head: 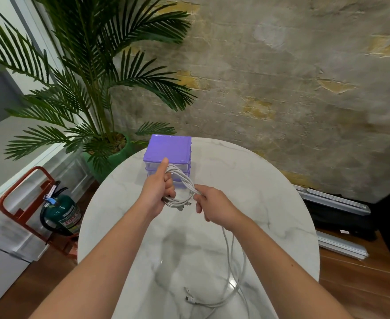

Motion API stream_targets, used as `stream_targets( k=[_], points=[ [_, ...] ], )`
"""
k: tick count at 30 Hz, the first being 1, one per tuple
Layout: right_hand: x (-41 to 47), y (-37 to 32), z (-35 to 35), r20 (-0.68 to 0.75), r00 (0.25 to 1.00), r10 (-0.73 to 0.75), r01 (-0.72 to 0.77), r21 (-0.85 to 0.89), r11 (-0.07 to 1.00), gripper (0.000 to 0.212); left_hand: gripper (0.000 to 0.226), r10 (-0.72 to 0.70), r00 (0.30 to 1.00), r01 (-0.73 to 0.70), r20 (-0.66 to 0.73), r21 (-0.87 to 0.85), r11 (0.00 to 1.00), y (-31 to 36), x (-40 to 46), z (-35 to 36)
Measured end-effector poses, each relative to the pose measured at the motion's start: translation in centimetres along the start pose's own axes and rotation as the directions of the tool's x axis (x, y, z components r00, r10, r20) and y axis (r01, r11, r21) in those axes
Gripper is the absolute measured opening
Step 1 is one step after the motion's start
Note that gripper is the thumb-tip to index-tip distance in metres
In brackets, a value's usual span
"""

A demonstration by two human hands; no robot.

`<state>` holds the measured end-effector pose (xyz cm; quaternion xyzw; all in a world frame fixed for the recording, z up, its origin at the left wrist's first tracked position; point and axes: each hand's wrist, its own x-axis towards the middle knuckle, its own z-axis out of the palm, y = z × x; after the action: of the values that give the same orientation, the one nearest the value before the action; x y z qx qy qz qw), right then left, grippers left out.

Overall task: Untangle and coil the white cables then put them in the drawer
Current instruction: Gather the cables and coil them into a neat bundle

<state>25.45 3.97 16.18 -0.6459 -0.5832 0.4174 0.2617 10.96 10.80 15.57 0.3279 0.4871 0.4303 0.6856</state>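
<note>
1. Coiling over the table point(270, 203): left hand point(158, 192) fisted through the coil point(180, 187), thumb up; right hand point(214, 206) pinching the feed strand.
2. Best done with even loops, light tension, no twist.
3. Coil upright before the drawers point(168, 155); loose cable point(233, 268) trailing toward the near edge.

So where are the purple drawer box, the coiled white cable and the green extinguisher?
purple drawer box point(168, 147), head view, on its flat top.
coiled white cable point(184, 180), head view, on the loop's upper right arc.
green extinguisher point(62, 209), head view, on its cylinder body.
</note>
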Motion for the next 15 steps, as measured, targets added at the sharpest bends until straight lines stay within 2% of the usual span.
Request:
stream_targets(
  k=[2,4,9,12,15],
  points=[
    [0.18,0.42,-0.35,0.010,1.000,-0.029,0.029,-0.015,0.999,0.031,0.051,-0.017,1.000,0.017,0.013,-0.009,1.000,0.26,0.07,-0.21],
    [0.03,0.47,-0.37,0.019,0.999,-0.031,0.030,0.036,0.999,0.026,0.051,-0.043,0.999,0.044,0.021,-0.045,0.998,0.34,0.25,-0.49],
    [-0.21,0.33,0.27,-0.074,0.997,0.010,0.000,0.132,0.991,0.022,0.048,-0.078,0.997,0.078,0.003,-0.153,0.985,-0.09,0.45,-0.36],
    [-0.56,-0.03,0.46,0.005,1.000,0.006,-0.006,0.185,0.983,0.020,0.040,-0.060,0.996,0.050,-0.060,-0.146,0.988,-0.37,0.30,-0.09],
    [-0.69,-0.36,0.51,0.084,0.995,0.048,-0.065,0.209,0.976,0.043,0.031,-0.045,0.993,0.031,-0.112,-0.126,0.992,-0.59,0.20,-0.13]
  ],
)
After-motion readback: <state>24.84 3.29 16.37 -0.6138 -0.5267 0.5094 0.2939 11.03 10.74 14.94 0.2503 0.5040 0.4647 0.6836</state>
